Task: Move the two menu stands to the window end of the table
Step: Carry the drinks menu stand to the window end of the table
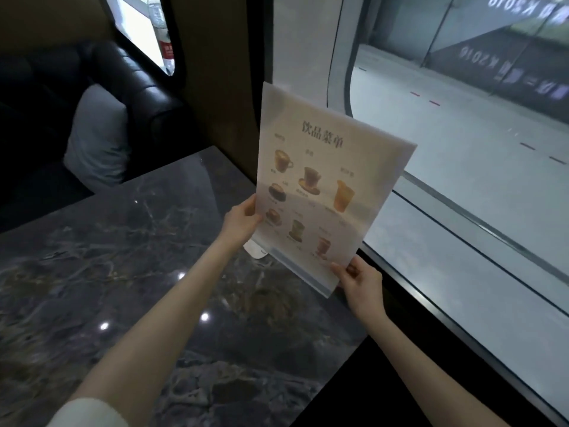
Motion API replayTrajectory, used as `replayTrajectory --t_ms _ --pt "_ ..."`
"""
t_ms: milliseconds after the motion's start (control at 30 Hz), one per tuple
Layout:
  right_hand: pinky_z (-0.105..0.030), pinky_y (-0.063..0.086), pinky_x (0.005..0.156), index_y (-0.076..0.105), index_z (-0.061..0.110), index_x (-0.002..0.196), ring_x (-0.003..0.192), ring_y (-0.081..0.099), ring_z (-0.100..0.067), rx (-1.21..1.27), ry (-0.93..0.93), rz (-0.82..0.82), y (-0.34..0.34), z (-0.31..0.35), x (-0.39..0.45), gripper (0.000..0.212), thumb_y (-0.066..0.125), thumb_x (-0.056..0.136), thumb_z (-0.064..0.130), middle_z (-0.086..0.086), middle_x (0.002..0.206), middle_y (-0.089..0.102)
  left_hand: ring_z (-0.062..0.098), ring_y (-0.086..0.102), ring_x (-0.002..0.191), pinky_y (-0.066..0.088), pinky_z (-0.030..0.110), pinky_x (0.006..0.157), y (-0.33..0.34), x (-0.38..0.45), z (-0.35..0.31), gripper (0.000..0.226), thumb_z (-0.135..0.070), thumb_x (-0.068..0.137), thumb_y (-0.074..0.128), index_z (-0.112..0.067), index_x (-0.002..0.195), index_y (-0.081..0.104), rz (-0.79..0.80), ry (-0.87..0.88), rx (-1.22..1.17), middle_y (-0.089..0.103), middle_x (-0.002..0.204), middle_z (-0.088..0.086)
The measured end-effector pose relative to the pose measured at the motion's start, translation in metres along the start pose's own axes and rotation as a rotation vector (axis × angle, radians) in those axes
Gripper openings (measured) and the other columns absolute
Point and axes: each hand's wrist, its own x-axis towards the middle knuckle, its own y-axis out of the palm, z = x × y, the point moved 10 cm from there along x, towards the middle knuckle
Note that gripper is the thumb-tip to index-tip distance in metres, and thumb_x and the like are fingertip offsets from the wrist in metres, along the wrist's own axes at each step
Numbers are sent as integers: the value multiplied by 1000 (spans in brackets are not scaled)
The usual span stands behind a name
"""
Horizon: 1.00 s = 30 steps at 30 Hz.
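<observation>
a dark marble table (129, 272) fills the lower left, its far end meeting a big window (462, 149) on the right. behind it a black sofa (123, 87) holds a grey cushion (95, 143), and a water bottle (161, 32) stands on a ledge above.

the menu stand (326, 186), a clear upright sheet printed with drinks, is at the window end of the table, tilted back toward the glass. whether its base rests on the marble or is lifted just off it cannot be told. a small white piece (255, 251) shows at its lower left corner. only one stand is in view.

the left hand (243, 221) grips the stand's left edge, thumb on the front, the other fingers hidden behind. the right hand (357, 277) pinches the lower right corner, thumb on the front, fingers curled behind.
</observation>
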Motion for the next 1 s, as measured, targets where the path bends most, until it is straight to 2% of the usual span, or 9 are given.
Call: replayTrajectory --t_ms 67,167,267,367,600,700,833,933,1000 --pt "-27 52 81 66 22 94 84 61 0 -30 -4 -40 -7 -10 5 16 63 84 11 20 88 65 23 46 128 39 47 106 14 9 -1 51 -23 86 52 -39 134 43 21 -27 -10 54 136 -6" --pt "-5 45 72 68 12 99 86 63 -5 -45 2 -84 -15 -26 13 16 63 84 11 10 93 67 23 45 129 37 48 108 32 21 0 52 -26 87 53 -37 136 41 52 -65 -36 52 138 -6" --pt "1 42 67 68 9 96 77 58 14 -47 12 -112 -17 -38 17 13 62 85 10 7 89 68 22 45 129 36 48 108 46 31 1 51 -22 88 53 -32 136 42 76 -86 -102 52 139 -5" --pt "-1 39 60 67 8 90 68 54 23 -69 34 -130 -15 -52 16 8 61 85 11 8 75 67 18 47 126 36 44 109 56 37 7 51 -14 88 52 -27 136 43 89 -108 -137 53 137 -5" --pt "-9 37 52 64 3 81 62 50 2 -61 80 -137 -8 -71 15 9 62 85 10 -14 70 68 16 50 123 39 41 107 63 43 23 53 -12 84 54 -24 135 46 92 -115 -154 55 135 -4" --pt "-22 34 51 61 -2 74 53 52 -18 -76 70 -143 -6 -72 13 17 62 85 11 -23 66 65 16 50 124 39 40 108 63 45 24 53 -13 84 55 -22 136 45 72 -104 -146 55 135 -2" --pt "-14 29 44 47 31 55 44 41 1 -94 48 -159 -6 -69 12 40 62 84 9 10 42 50 16 51 122 38 40 108 61 44 26 51 -6 87 51 -17 136 44 41 -59 -129 55 131 -2" --pt "-11 33 48 62 21 69 50 49 -3 -144 36 -133 -2 -66 12 20 61 85 10 10 47 55 16 49 123 39 36 107 61 43 30 53 -6 87 50 -17 138 42 54 -37 -122 54 133 -3" --pt "-18 36 51 66 6 86 57 54 -17 -158 43 -109 0 -66 13 8 60 86 13 -11 60 65 14 49 122 39 31 104 61 43 31 53 -8 87 51 -18 138 40 53 -29 -121 53 131 -6"
